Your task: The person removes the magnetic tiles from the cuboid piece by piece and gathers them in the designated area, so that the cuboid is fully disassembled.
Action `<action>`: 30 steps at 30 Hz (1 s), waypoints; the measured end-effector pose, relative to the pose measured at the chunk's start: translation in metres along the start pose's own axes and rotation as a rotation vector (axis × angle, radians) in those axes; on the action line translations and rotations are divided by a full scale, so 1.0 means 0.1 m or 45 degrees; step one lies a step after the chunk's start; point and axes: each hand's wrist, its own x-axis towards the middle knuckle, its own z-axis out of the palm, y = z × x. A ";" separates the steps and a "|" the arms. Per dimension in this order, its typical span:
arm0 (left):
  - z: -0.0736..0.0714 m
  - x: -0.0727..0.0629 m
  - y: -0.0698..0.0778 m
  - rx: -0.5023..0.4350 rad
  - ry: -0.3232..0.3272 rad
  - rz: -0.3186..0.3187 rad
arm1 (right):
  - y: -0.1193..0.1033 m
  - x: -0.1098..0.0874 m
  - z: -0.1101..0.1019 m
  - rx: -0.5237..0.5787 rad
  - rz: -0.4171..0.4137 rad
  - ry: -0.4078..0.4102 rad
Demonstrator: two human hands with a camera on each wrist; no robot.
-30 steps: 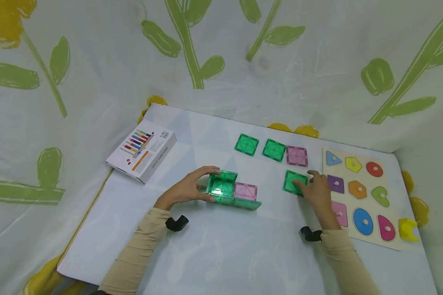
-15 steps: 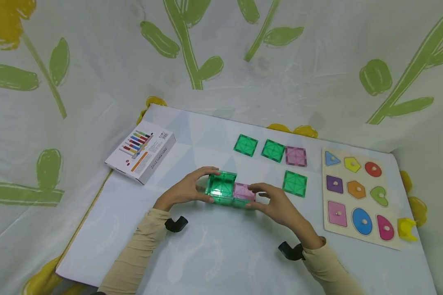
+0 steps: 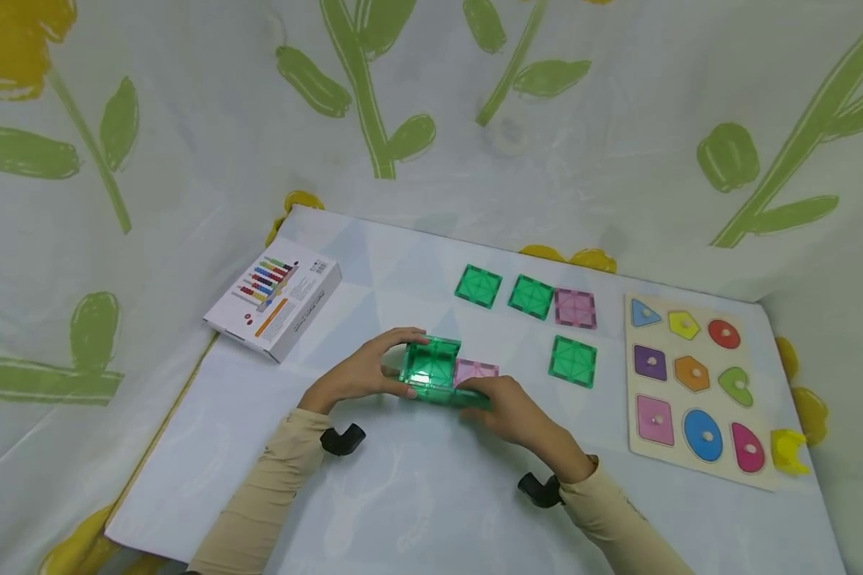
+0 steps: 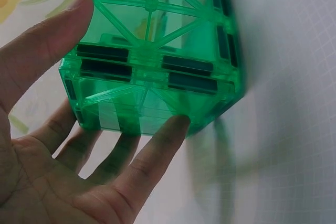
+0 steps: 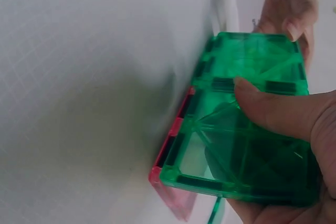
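Green translucent magnetic tiles stand joined as an open-topped box [image 3: 431, 366] in the middle of the table. My left hand [image 3: 359, 369] grips its left end, thumb at the near side and fingers reaching to the far side; the left wrist view shows the thumb against the green tiles [image 4: 152, 59]. A pink tile [image 3: 473, 370] lies flat at the box's right. Along its near edge stands another green tile [image 5: 226, 145], which my right hand [image 3: 514, 411] pinches, thumb on the outer face and fingers behind. The fingertips behind are partly hidden.
Loose green tiles [image 3: 478, 286] and a pink tile [image 3: 575, 308] lie farther back, with one green tile [image 3: 573, 362] nearer. A wooden shape puzzle board [image 3: 712, 375] lies right, a yellow piece [image 3: 789, 451] beside it. A white box [image 3: 273, 299] sits at back left.
My right hand has left the loose green tile at right, moved left to the joined tiles and now holds the upright green tile. My left hand keeps its grip on the box.
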 end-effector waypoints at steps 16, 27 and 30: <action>0.00 0.01 0.02 -0.009 -0.002 -0.012 | 0.04 0.01 0.16 -0.126 0.017 0.154; -0.01 0.01 0.05 0.008 -0.016 -0.016 | -0.01 -0.06 0.23 -0.109 0.077 0.148; -0.02 0.02 0.05 0.006 -0.020 -0.015 | -0.02 -0.09 0.23 -0.095 0.054 0.140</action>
